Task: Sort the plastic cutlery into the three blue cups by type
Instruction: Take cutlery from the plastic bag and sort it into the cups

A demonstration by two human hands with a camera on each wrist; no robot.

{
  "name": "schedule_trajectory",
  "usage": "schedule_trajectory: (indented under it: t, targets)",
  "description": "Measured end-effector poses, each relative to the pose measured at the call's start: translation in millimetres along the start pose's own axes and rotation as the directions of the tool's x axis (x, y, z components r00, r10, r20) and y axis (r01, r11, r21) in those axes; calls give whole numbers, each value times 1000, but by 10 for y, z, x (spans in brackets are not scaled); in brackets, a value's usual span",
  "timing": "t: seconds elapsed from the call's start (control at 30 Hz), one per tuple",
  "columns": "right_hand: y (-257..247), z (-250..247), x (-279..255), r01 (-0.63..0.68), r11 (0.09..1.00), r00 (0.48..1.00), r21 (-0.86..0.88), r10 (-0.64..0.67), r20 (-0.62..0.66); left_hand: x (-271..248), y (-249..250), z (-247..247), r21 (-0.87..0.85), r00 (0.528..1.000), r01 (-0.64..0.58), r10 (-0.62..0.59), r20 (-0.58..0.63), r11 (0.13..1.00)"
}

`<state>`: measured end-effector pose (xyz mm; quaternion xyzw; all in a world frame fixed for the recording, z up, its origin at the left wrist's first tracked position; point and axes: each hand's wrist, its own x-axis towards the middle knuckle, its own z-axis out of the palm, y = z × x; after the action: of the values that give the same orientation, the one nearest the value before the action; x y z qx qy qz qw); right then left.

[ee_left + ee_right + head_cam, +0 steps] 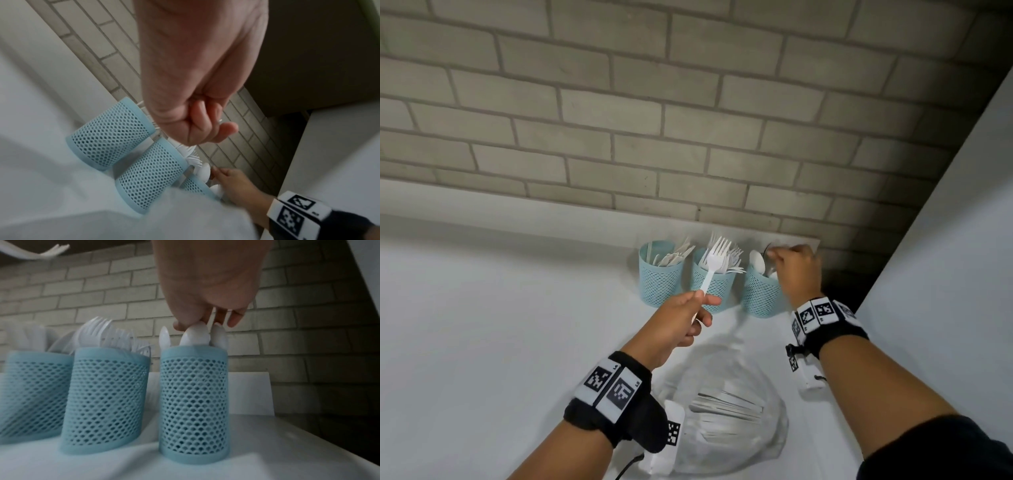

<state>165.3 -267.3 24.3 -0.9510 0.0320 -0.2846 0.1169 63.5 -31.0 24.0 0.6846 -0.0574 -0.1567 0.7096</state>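
Observation:
Three blue mesh cups stand in a row against the brick wall: the left cup (659,277) holds knives, the middle cup (714,286) forks, the right cup (762,294) spoons. My left hand (703,298) pinches a white fork (715,262) by its handle, tines up, in front of the middle cup. My right hand (774,257) reaches down over the right cup. In the right wrist view its thumb and fingers (179,326) pinch the bowl of a spoon (195,336) that stands in that cup (194,402). The left wrist view shows my curled left hand (213,128) above the cups.
A clear plastic bag (729,404) with more white cutlery lies on the white counter (517,325) between my forearms. A white panel (945,257) closes off the right side. The brick wall (654,120) stands right behind the cups.

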Motion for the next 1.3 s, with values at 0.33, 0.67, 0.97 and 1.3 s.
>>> schedule_trajectory:
  t: [0.33, 0.67, 0.97, 1.3]
  targets:
    - [-943, -535, -54, -67, 731, 841, 679, -325, 432, 16, -36, 58, 0, 1000, -3, 3, 14, 1000]
    - [-982, -354, 253, 102, 873, 966, 477, 28, -258, -198, -58, -37, 817, 973, -73, -141, 185, 571]
    - [-1003, 80, 221, 154, 987, 896, -47, -120, 428, -279, -98, -73, 900, 951, -145, -193, 241, 411]
    - [-1295, -777, -342, 48, 965, 506, 259, -247, 827, -301, -289, -219, 906, 978, -141, -87, 191, 399]
